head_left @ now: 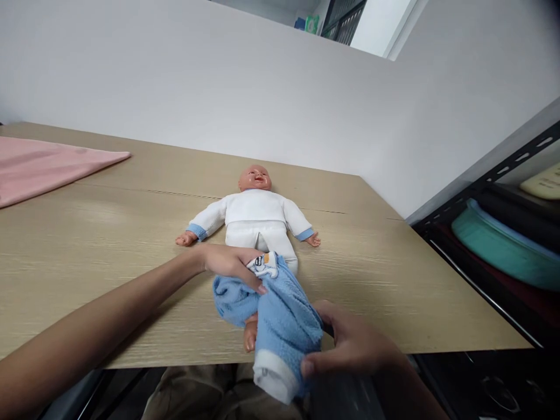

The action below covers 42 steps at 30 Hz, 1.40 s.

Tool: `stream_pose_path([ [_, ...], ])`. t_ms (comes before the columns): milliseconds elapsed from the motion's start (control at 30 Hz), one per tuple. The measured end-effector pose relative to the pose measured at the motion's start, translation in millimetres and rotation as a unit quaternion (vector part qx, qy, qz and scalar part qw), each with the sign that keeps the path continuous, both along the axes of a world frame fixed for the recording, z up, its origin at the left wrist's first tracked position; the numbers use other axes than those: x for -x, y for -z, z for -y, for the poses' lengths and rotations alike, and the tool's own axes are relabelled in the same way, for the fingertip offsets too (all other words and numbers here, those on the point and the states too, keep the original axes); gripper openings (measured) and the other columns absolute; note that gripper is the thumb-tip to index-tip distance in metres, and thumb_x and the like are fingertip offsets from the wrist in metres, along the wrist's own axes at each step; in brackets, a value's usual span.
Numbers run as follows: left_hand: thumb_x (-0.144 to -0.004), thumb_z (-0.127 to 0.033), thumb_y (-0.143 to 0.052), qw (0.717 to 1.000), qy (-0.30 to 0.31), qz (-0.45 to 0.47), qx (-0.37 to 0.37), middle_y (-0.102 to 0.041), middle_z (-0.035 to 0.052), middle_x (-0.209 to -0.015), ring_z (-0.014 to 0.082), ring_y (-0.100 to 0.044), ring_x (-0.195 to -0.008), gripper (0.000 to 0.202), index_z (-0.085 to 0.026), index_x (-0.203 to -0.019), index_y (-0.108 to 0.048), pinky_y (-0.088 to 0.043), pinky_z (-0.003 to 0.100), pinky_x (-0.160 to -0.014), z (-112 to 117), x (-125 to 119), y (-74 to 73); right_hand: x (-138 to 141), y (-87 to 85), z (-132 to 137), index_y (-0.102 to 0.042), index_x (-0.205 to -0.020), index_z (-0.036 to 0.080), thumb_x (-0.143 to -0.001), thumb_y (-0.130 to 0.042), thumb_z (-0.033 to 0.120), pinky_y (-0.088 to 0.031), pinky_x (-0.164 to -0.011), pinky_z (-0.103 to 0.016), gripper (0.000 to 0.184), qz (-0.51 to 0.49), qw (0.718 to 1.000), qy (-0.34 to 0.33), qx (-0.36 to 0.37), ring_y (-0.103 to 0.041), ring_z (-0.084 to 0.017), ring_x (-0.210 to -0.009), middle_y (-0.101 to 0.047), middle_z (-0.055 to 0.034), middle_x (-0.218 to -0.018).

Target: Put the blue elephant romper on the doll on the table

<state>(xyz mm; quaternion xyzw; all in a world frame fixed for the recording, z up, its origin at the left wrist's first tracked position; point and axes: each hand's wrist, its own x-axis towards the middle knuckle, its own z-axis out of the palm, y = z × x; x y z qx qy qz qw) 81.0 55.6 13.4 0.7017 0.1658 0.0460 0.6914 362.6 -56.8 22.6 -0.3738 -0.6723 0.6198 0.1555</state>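
Observation:
A baby doll in a white top with blue cuffs lies on its back, head away from me and arms spread. Blue terry trousers with a white cuff and a cartoon patch cover part of its legs. One bare foot shows beside the nearer trouser leg; the other foot is hidden. My left hand grips the trousers at the waist by the patch, thumb on top. My right hand is closed around the right edge of the trouser leg near its cuff, with the thumb in front and some fingers hidden behind.
The doll lies on a wooden table against a white wall. A pink cloth is spread at the left. On the right, a black metal shelf holds a teal basin. The table's front edge runs close to my lap.

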Motion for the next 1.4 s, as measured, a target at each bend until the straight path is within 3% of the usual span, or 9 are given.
stream_pose_path([
  [200,-0.084,-0.052,-0.088,0.999,-0.03,-0.012,-0.007,-0.078,-0.0007,-0.096,0.021,-0.072,-0.093,0.035,-0.021,-0.098,-0.076,-0.059,0.028,-0.087,-5,5,4.6,8,8.1,10,-0.078,-0.127,0.026,-0.093,-0.072,0.074,-0.06,-0.106,-0.045,0.058,-0.068,0.994,0.086,0.019,-0.074,-0.03,-0.114,-0.08,-0.0073,-0.115],
  [333,-0.07,-0.074,-0.092,1.0,-0.016,-0.003,0.023,-0.079,0.002,-0.094,0.022,-0.072,-0.087,0.065,-0.019,-0.103,-0.076,-0.059,0.029,-0.081,-3,4,2.4,14,18.3,26,-0.075,-0.131,0.026,-0.095,-0.067,0.078,-0.058,-0.111,-0.052,0.064,-0.063,0.983,0.174,0.009,-0.073,-0.034,-0.12,-0.08,-0.0103,-0.118],
  [500,-0.064,-0.051,-0.102,0.995,-0.019,-0.085,-0.038,-0.082,0.0031,-0.093,0.0239,-0.074,-0.082,0.048,-0.021,-0.093,-0.079,-0.06,0.031,-0.073,16,-8,-13.3,31,23.2,47,-0.071,-0.136,0.027,-0.084,-0.087,0.056,-0.062,-0.105,-0.052,0.061,-0.015,0.977,0.205,-0.055,-0.076,-0.036,-0.114,-0.08,-0.0118,-0.125],
  [667,-0.082,-0.039,-0.086,0.99,-0.057,-0.07,-0.105,-0.076,-0.0004,-0.081,0.0173,-0.067,-0.072,0.021,-0.02,-0.087,-0.077,-0.055,0.027,-0.066,34,-23,-19.6,43,22.8,48,-0.069,-0.121,0.027,-0.093,-0.071,0.039,-0.063,-0.089,-0.043,0.031,0.091,0.904,0.343,-0.238,-0.077,-0.032,-0.101,-0.081,-0.0101,-0.111],
  [767,-0.083,-0.03,-0.077,0.982,-0.091,-0.051,-0.159,-0.065,-0.0031,-0.075,0.0146,-0.058,-0.069,0.015,-0.02,-0.078,-0.067,-0.049,0.024,-0.061,37,-27,-16.0,42,26.7,52,-0.068,-0.111,0.028,-0.097,-0.063,0.044,-0.059,-0.076,-0.04,0.022,0.168,0.875,0.368,-0.265,-0.076,-0.031,-0.085,-0.08,-0.0081,-0.095],
  [967,-0.079,-0.037,-0.073,0.96,-0.085,-0.136,-0.228,-0.051,-0.0037,-0.066,0.0143,-0.049,-0.061,0.028,-0.021,-0.068,-0.053,-0.04,0.028,-0.056,41,-34,-14.3,40,36.9,61,-0.069,-0.115,0.027,-0.096,-0.059,0.045,-0.054,-0.076,-0.04,0.027,0.255,0.817,0.451,-0.254,-0.076,-0.033,-0.091,-0.081,-0.0078,-0.099],
  [1100,-0.078,-0.038,-0.074,0.958,-0.086,-0.157,-0.224,-0.055,-0.0025,-0.066,0.0154,-0.052,-0.062,0.026,-0.02,-0.069,-0.057,-0.039,0.029,-0.057,43,-40,-16.2,33,38.7,53,-0.071,-0.107,0.026,-0.094,-0.061,0.041,-0.053,-0.087,-0.039,0.022,0.2,0.846,0.427,-0.248,-0.072,-0.032,-0.103,-0.079,-0.0081,-0.106],
  [1233,-0.082,-0.043,-0.076,0.948,-0.095,-0.182,-0.244,-0.059,-0.0016,-0.073,0.0175,-0.055,-0.067,0.029,-0.021,-0.073,-0.06,-0.039,0.031,-0.06,43,-41,-13.2,17,45.5,42,-0.072,-0.106,0.025,-0.097,-0.06,0.043,-0.053,-0.089,-0.037,0.024,0.077,0.92,0.366,-0.115,-0.072,-0.028,-0.101,-0.079,-0.0057,-0.104],
  [1400,-0.087,-0.036,-0.078,0.914,-0.125,-0.117,-0.369,-0.068,0.0062,-0.106,0.0286,-0.064,-0.105,0.016,-0.02,-0.091,-0.074,-0.05,0.039,-0.094,46,-35,-6.2,2,56.6,38,-0.068,-0.112,0.023,-0.097,-0.059,0.04,-0.054,-0.09,-0.037,0.024,0.03,0.955,0.29,-0.059,-0.071,-0.027,-0.1,-0.077,-0.0048,-0.103],
])
